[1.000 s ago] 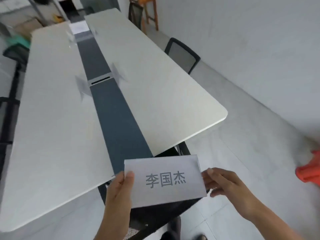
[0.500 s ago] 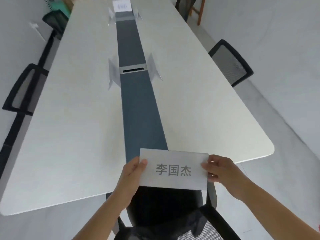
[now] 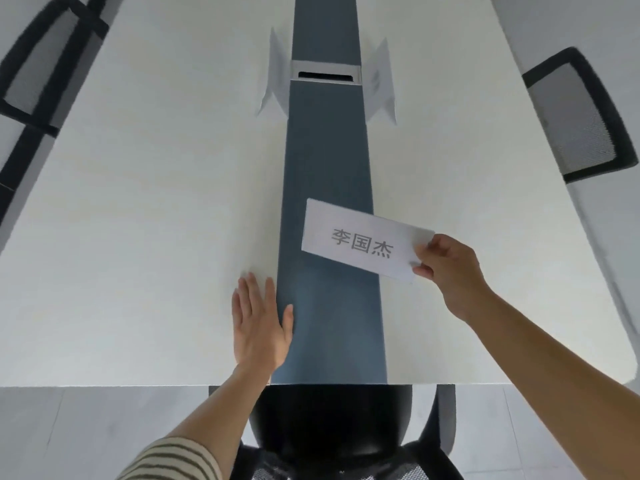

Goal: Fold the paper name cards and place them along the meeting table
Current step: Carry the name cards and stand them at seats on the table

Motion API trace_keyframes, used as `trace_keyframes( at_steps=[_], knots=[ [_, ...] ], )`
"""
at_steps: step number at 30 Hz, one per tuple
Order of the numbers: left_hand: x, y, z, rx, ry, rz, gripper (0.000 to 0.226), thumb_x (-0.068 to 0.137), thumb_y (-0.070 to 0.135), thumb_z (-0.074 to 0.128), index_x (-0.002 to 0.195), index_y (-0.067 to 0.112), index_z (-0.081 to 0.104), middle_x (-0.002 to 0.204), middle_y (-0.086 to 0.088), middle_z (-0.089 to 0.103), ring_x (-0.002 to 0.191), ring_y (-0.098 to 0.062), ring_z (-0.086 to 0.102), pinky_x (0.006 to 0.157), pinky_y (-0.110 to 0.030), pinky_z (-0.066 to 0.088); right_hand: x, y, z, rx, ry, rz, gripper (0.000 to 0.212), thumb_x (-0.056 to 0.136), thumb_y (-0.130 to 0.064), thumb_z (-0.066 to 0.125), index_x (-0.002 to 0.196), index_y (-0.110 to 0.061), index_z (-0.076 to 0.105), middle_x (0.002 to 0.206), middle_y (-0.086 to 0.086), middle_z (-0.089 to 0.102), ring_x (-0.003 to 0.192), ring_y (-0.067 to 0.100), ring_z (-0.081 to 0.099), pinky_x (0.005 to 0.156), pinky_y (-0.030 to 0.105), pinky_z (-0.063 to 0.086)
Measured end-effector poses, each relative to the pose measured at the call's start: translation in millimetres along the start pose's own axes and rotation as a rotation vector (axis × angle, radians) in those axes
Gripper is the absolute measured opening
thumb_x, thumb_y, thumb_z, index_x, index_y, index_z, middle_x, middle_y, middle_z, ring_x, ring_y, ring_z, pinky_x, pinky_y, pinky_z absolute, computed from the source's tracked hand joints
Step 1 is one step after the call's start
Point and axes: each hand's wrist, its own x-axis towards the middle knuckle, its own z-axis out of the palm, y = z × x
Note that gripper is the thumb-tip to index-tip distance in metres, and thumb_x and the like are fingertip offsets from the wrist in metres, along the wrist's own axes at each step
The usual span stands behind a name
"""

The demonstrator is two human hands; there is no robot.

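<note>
So the name card (image 3: 363, 240) with three printed characters is pinched at its right end by the right grip (image 3: 450, 268). It's held tilted over the dark centre strip (image 3: 325, 161) of the tabletop (image 3: 138, 202), roughly 1 o'clock from the left grip (image 3: 258, 323). Whether it's touching the surface can't be told. The left grip is laid flat, fingers straight, nothing held, right at the strip's left edge. Up at 12 o'clock, a left folded card (image 3: 275, 77) and a right folded card (image 3: 381, 81) are stood either side of the cable slot (image 3: 325, 76).

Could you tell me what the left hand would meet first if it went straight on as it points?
Probably the standing card left of the strip; only bare table lies between it and the left hand. The held card is off to the right.
</note>
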Motion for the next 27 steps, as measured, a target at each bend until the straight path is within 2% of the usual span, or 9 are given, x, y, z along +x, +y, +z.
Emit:
trace_keyframes(
  at_steps=[3,6,10,14,18,21,23,25,27],
  knots=[
    [2,-2,1,0.017,-0.025,-0.016,0.069,0.095,0.05,0.017,0.15,0.009,0.019,0.159,-0.024,0.009,0.148,-0.038,0.004,0.12,-0.046,0.004,30,-8,19,-0.005,-0.008,-0.009,0.017,0.091,-0.005,0.059,0.078,-0.015,0.061,0.087,-0.002,0.065,0.09,0.018,0.064,0.087,0.033,0.055],
    [3,-4,2,0.016,-0.022,-0.006,0.068,0.095,0.049,0.022,0.149,0.009,0.025,0.158,-0.025,0.012,0.147,-0.038,0.009,0.117,-0.047,0.006,60,-15,42,-0.007,-0.018,-0.028,0.02,0.091,-0.003,0.058,0.077,-0.017,0.061,0.085,-0.005,0.063,0.09,0.016,0.063,0.088,0.031,0.056],
    [4,-5,4,0.008,-0.019,0.006,0.066,0.094,0.047,0.028,0.147,0.008,0.031,0.156,-0.027,0.019,0.146,-0.04,0.015,0.116,-0.048,0.011,100,-24,68,-0.006,-0.023,-0.073,0.016,0.092,-0.004,0.056,0.083,-0.015,0.061,0.085,-0.006,0.06,0.091,0.014,0.059,0.089,0.028,0.056],
    [4,-7,6,0.001,-0.01,0.018,0.064,0.093,0.045,0.032,0.145,0.007,0.034,0.155,-0.028,0.022,0.145,-0.041,0.019,0.115,-0.05,0.015,134,-26,84,0.016,-0.028,-0.076,0.009,0.093,-0.004,0.054,0.099,-0.009,0.06,0.089,-0.004,0.059,0.099,0.019,0.058,0.092,0.032,0.054],
    [4,-8,7,-0.004,-0.002,0.026,0.063,0.093,0.044,0.036,0.145,0.007,0.035,0.154,-0.028,0.023,0.144,-0.042,0.02,0.114,-0.05,0.017,148,-27,89,0.001,0.012,-0.031,0.01,0.093,-0.008,0.054,0.102,-0.009,0.057,0.099,0.0,0.06,0.105,0.025,0.059,0.086,0.03,0.056],
    [5,-7,6,-0.022,0.007,0.036,0.063,0.093,0.044,0.038,0.144,0.007,0.036,0.154,-0.028,0.024,0.144,-0.042,0.021,0.114,-0.05,0.018,139,-32,84,-0.257,0.185,-0.105,0.039,0.088,-0.024,0.06,0.125,-0.015,0.051,0.125,0.006,0.059,0.115,0.027,0.058,0.095,0.042,0.052],
    [5,-6,6,-0.033,0.016,0.041,0.063,0.093,0.043,0.038,0.144,0.007,0.037,0.154,-0.028,0.024,0.144,-0.043,0.022,0.114,-0.051,0.019,126,-37,82,-0.565,0.284,-0.347,0.056,0.087,-0.029,0.063,0.138,-0.018,0.041,0.14,0.008,0.049,0.126,0.029,0.048,0.097,0.045,0.045],
    [4,-6,6,-0.035,0.019,0.037,0.063,0.093,0.043,0.037,0.144,0.006,0.038,0.154,-0.028,0.024,0.143,-0.043,0.022,0.114,-0.051,0.019,116,-41,89,-0.838,0.249,-0.607,0.064,0.088,-0.03,0.063,0.145,-0.021,0.033,0.152,0.01,0.034,0.138,0.031,0.032,0.098,0.051,0.043],
    [4,-6,5,-0.031,0.031,0.038,0.063,0.093,0.043,0.036,0.144,0.007,0.038,0.154,-0.028,0.024,0.144,-0.042,0.021,0.114,-0.05,0.018,116,-42,103,-1.035,0.146,-0.678,0.069,0.089,-0.033,0.061,0.149,-0.025,0.026,0.159,0.01,0.02,0.146,0.031,0.017,0.103,0.055,0.038]
  ],
)
